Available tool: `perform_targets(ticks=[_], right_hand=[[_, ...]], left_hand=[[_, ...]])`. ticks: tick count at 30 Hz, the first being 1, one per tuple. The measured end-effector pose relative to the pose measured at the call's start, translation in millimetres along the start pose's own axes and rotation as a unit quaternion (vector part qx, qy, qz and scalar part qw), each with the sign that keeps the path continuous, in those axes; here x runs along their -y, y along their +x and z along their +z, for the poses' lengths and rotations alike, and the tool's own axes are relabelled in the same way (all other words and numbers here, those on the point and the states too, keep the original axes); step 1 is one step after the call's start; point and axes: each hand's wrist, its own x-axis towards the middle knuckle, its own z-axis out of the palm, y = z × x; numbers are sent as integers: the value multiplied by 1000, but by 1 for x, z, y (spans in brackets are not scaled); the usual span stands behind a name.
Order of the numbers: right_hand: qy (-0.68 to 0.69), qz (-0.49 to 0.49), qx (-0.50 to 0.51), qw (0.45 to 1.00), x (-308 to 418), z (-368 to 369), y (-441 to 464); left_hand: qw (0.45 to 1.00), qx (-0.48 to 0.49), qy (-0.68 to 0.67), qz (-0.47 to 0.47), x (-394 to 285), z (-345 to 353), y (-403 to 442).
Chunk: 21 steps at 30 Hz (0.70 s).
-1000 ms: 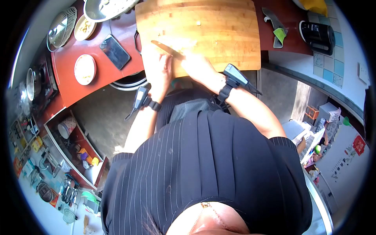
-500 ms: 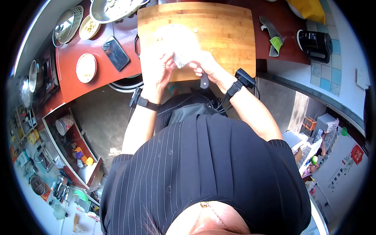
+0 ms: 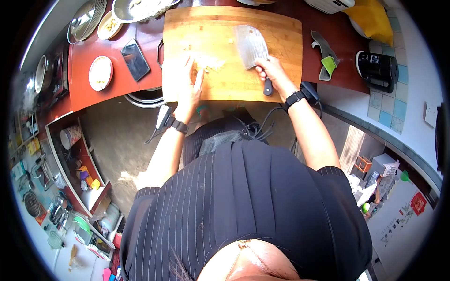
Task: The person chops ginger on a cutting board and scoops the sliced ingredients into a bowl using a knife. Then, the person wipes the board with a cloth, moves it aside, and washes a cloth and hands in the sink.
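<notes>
My right hand (image 3: 273, 74) grips a cleaver (image 3: 250, 46) by its dark handle. The broad blade lies over the right half of a wooden cutting board (image 3: 285, 42), pointing away from me; I cannot tell whether it touches the wood. On the board's left side, my left hand (image 3: 191, 86) has its fingers spread and nothing in it. Right beside its fingertips is a small heap of pale chopped food (image 3: 210, 62), too bright to name. A few crumbs lie farther up the board.
Left of the board are a phone (image 3: 135, 60), an oval dish with pale bits (image 3: 101, 73), a bowl of food pieces (image 3: 109, 25) and a metal pan (image 3: 136, 10). A black electric kettle (image 3: 377, 70) and a grey-green cloth (image 3: 328, 58) occupy the right side.
The hands were close together at the cleaver's blade and have parted. My right hand has carried the cleaver rightward; my left hand has come down beside the chopped food.
</notes>
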Motion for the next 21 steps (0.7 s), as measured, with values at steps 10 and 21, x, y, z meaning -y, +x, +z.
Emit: perform_targets(ticks=[10,21], right_hand=[[-50,-4,71,996,16,44,-29],[25,29,4,999,-27,2,-48]], left_hand=[[916,2,357,182,32,-11,59],[965,79,248,14,-44,-16,28]])
